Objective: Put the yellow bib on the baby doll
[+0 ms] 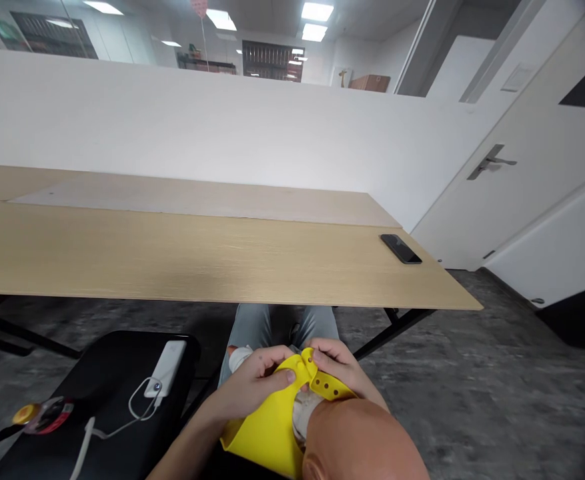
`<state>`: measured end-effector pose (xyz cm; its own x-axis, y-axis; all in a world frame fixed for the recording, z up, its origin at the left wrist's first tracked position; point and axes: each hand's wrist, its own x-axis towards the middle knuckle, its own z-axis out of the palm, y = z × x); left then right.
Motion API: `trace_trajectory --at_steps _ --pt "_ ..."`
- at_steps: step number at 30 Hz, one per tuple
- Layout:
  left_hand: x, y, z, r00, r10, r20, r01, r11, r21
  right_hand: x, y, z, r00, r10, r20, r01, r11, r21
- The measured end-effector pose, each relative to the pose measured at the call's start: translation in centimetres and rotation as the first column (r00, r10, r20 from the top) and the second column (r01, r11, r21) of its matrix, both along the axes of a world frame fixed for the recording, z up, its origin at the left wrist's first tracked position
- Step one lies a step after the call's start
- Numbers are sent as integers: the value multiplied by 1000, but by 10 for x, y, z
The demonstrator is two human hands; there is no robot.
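Note:
A baby doll [367, 437] lies across my lap with its bald head toward the lower right. Around its neck is a yellow bib [267, 430], whose strap has a row of holes. My left hand [267, 373] pinches one end of the bib's neck band between thumb and fingers. On the other end, the holed strap, my right hand [335, 363] is closed, thumb on top. Both ends meet and overlap between my hands; whether they are fastened I cannot tell. White cloth shows at the doll's neck.
A wooden table [197, 260] stands ahead, with a black phone [401, 249] near its right end. At my left a black chair [117, 360] holds a white power bank [166, 368] with a cable and a bottle with a yellow cap [25, 414]. A white door [532, 173] is at the right.

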<state>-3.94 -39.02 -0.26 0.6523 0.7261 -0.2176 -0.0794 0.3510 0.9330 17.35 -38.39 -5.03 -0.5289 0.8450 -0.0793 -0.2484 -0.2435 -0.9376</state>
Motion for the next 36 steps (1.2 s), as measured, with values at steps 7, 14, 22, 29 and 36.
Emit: trace_trajectory --at_steps 7,14,22,29,36 --pt "10 4 2 994 -2 -106 -5 998 -70 2 0 0 990 49 136 -53 998 26" --pt "13 4 6 988 -16 -155 18 1000 11 1 1 1 983 6 182 -22 996 89" --pt "11 5 5 988 -17 -154 16 1000 -6 0 2 6 976 -30 214 4 992 123" --pt "12 6 5 991 -19 -133 26 999 48 1 1 8 982 1 191 -16 997 80" --pt "12 6 6 989 -7 -146 13 999 35 -1 -2 9 986 -34 166 26 998 53"
